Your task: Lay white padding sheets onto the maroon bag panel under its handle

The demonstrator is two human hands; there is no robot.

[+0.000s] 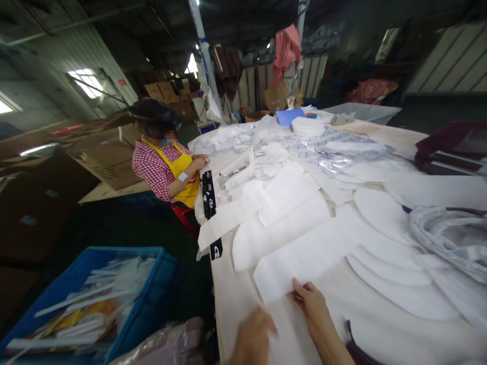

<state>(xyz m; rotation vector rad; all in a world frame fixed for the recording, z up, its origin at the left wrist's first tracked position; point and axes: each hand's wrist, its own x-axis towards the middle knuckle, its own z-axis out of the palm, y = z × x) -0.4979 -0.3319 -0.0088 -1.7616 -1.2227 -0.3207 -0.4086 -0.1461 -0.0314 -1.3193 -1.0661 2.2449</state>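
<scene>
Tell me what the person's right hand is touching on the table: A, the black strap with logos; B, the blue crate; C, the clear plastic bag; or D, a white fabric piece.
D: the right hand rests its fingers on the near edge of a white fabric piece lying flat on the table, well away from the blue crate.

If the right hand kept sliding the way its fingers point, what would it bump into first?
The right hand points up and left across the table, fingertips already on the edge of a white fabric sheet. Going straight on, it would probably slide over that sheet first, then reach the next overlapping white piece. Depth is hard to judge.
</scene>
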